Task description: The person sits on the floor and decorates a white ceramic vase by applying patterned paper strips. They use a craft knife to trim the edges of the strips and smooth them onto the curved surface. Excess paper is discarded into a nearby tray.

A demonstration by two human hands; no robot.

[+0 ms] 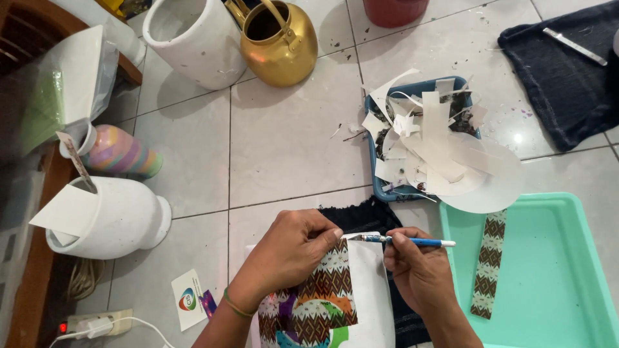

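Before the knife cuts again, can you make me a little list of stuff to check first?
1. Left hand pressing the patterned paper flat: ok, the fingers rest on its top edge.
2. Right hand gripping the craft knife: ok, held like a pen.
3. Left fingertips away from the blade: not ok, they sit right beside the knife tip.
4. Something soft under the paper: ok, a dark cloth lies beneath it.
5. Blade sharp enough: cannot tell, too small to see.
6. Room for finished pieces: ok, the green tray holds only one patterned strip.
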